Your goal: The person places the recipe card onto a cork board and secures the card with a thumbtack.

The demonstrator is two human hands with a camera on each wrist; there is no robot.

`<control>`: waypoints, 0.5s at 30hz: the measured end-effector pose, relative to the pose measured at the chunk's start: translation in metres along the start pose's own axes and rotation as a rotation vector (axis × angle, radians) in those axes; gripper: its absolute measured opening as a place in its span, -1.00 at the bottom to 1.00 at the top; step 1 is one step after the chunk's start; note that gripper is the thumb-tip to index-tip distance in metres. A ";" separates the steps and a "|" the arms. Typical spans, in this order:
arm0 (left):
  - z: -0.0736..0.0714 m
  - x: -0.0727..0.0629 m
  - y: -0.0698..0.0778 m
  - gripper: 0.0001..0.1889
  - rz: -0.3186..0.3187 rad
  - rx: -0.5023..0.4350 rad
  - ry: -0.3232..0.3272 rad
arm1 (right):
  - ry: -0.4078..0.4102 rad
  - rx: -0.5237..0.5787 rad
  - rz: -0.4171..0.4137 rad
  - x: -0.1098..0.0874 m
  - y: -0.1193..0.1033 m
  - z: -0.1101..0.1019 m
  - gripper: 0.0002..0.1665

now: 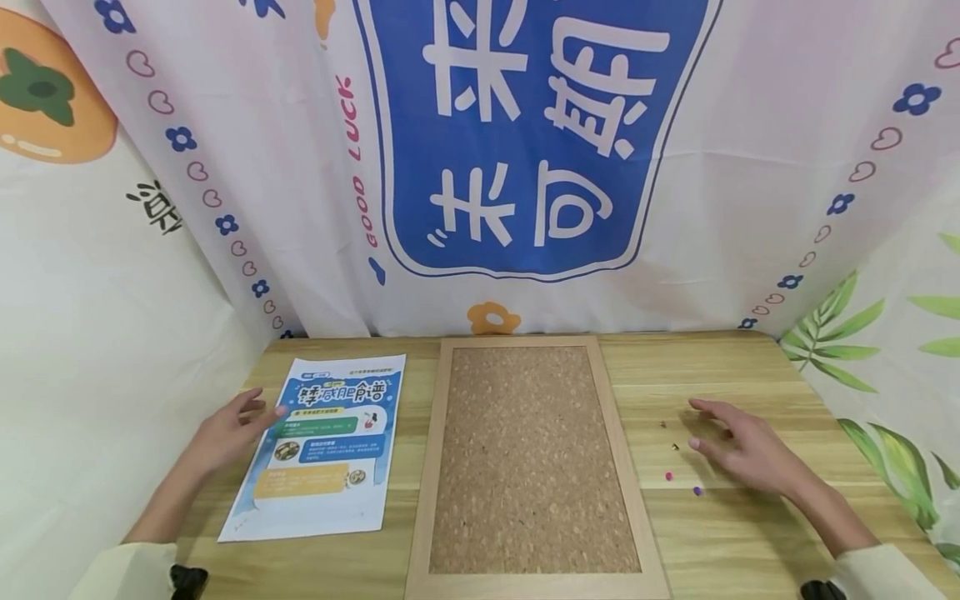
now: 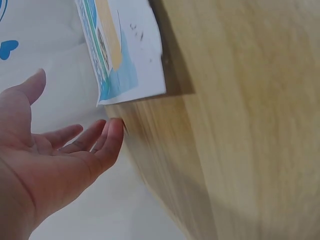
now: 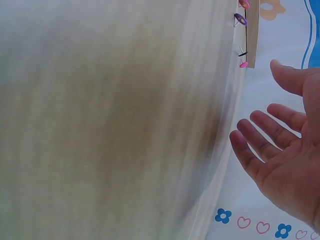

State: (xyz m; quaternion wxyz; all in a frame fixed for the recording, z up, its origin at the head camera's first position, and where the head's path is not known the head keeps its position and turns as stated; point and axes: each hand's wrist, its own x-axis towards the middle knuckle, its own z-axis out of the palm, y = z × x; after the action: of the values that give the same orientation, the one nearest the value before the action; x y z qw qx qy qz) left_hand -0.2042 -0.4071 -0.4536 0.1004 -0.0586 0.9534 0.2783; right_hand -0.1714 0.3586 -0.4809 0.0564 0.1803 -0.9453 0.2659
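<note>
My left hand (image 1: 228, 435) hovers by the left edge of a printed paper poster (image 1: 322, 450), fingers relaxed and slightly bent, holding nothing. In the left wrist view, that palm (image 2: 55, 162) is apart from the poster's corner (image 2: 142, 82). On the other side, my right hand (image 1: 750, 452) is held loosely over the table with thumb and fingers spread and nothing in them. Close to its thumb lie several thumbtacks, among them a pink thumbtack (image 1: 669, 477) and a purple thumbtack (image 1: 697, 491). Between the hands lies a wood-framed cork board (image 1: 532, 467), its surface bare.
The wood-grain table (image 1: 360, 567) carries the poster, board and thumbtacks. Behind it hangs a printed curtain (image 1: 690, 250) with a blue panel, meeting the table's back edge. More printed cloth (image 1: 150, 333) hangs along the left, and leaf-patterned cloth (image 1: 885, 350) along the right.
</note>
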 end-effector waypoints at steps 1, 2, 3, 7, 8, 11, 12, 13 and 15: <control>0.000 0.000 0.000 0.03 0.002 0.001 0.003 | -0.002 0.002 -0.001 0.001 0.000 0.000 -0.26; -0.001 0.001 -0.001 0.02 0.006 0.002 0.006 | -0.006 0.005 0.000 0.002 0.000 0.000 -0.27; -0.001 0.001 -0.001 0.01 0.013 0.003 0.008 | -0.009 0.009 0.001 0.002 0.001 0.000 -0.27; -0.002 0.002 -0.005 -0.03 0.055 -0.006 0.017 | -0.015 0.027 -0.004 0.004 0.003 -0.001 -0.30; -0.003 0.003 -0.006 -0.04 0.067 -0.015 0.019 | -0.014 0.030 -0.009 0.004 0.004 0.000 -0.31; -0.004 0.003 -0.010 -0.08 0.088 -0.073 0.012 | -0.016 0.048 -0.028 0.006 0.008 0.000 -0.33; -0.004 0.003 -0.011 -0.09 0.088 -0.094 0.008 | -0.018 0.054 -0.031 0.007 0.009 0.000 -0.34; -0.004 0.003 -0.013 -0.11 0.087 -0.121 0.004 | -0.018 0.061 -0.037 0.008 0.011 0.001 -0.35; -0.004 0.002 -0.017 -0.10 0.078 -0.178 -0.009 | -0.017 0.073 -0.050 0.010 0.013 0.002 -0.37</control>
State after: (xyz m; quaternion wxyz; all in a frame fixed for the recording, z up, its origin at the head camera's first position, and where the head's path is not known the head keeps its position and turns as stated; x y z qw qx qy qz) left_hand -0.2040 -0.4233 -0.4594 0.0880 -0.0286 0.9261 0.3658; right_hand -0.1853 0.3650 -0.4864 0.0486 0.2082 -0.9306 0.2971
